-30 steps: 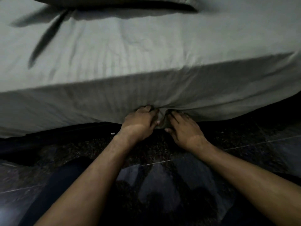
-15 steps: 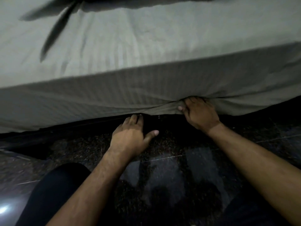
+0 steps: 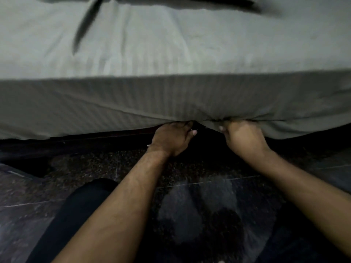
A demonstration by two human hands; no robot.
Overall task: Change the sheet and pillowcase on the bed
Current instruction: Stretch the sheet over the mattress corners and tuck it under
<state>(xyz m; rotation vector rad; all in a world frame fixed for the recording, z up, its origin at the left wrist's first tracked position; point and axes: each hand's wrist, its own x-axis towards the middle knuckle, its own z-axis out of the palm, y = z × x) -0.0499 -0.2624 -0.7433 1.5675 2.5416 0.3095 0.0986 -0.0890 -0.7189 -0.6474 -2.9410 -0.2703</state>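
A pale grey striped sheet (image 3: pixel 171 54) covers the mattress top and hangs down its near side. My left hand (image 3: pixel 171 138) reaches under the sheet's lower hem, its fingertips hidden behind the fabric and the thumb sticking out to the right. My right hand (image 3: pixel 242 136) is beside it, fingers curled into a bunched fold of the hem. The fabric puckers where both hands meet it. A pillow edge (image 3: pixel 190 0) shows as a dark shadowed strip at the top.
The dark bed frame (image 3: pixel 95 139) runs under the mattress on the left. A glossy speckled dark stone floor (image 3: pixel 209 205) lies below. My dark-clothed knee (image 3: pixel 79 209) is at lower left.
My left hand has moved up from the floor to the hem again. My right hand has shifted along the hem and bunched the fabric. The view tilted slightly.
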